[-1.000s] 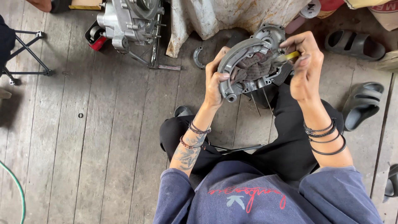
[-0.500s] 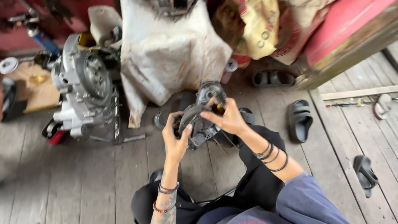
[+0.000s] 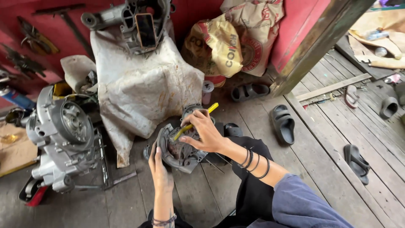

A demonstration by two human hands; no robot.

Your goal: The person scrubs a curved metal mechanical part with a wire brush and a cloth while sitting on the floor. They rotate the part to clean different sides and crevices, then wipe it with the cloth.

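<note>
My left hand [image 3: 159,168] grips the near edge of a grey metal engine cover [image 3: 179,152], held over the wooden floor with a dark rag inside it. My right hand [image 3: 205,130] holds a yellow-handled brush [image 3: 195,122] slanted across the cover, its lower end down against the cover's inside. The brush's yellow tip sticks up past my fingers toward the upper right.
A silver engine block [image 3: 63,135] stands at the left. A white sack [image 3: 141,90] with another engine casing [image 3: 139,21] on top sits behind the cover, beside printed bags [image 3: 236,42]. Dark sandals [image 3: 282,123] lie scattered on the plank floor at the right. A red wall stands behind.
The view has tilted up and pulled back, revealing the wall and sacks. The cover has lowered toward the floor, and my right hand now shows the yellow brush angled across it.
</note>
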